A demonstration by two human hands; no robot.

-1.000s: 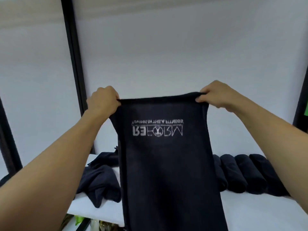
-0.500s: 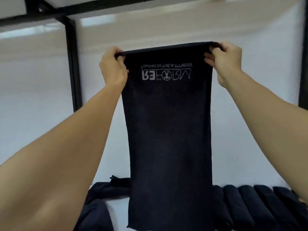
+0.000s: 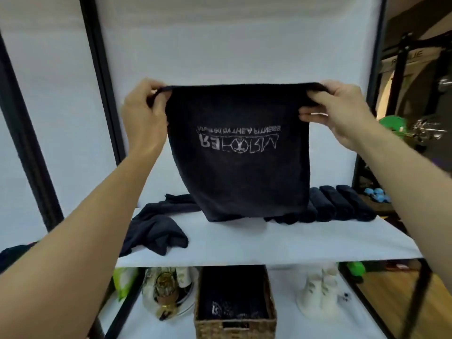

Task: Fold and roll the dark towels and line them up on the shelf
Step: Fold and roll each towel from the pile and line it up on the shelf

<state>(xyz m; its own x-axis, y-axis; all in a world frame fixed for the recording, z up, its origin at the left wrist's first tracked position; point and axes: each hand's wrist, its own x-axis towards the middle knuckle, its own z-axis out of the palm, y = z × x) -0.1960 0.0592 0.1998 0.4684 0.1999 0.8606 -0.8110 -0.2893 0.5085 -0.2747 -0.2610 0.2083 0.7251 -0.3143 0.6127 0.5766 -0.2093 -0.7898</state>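
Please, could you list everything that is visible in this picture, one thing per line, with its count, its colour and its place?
held towel: one, dark with pale print, hanging in front of the shelf
rolled towels: at least four, dark, in a row at the shelf's right, partly hidden
loose towels: count unclear, dark, heaped at the shelf's left
shelf: one, white, between black posts
basket: one, brown wicker, lower level, holding dark printed cloth
white object: one, blurred, lower level, right of the basket
green packet: one, lower level, left
left hand: grips the held towel's top left corner
right hand: grips its top right corner
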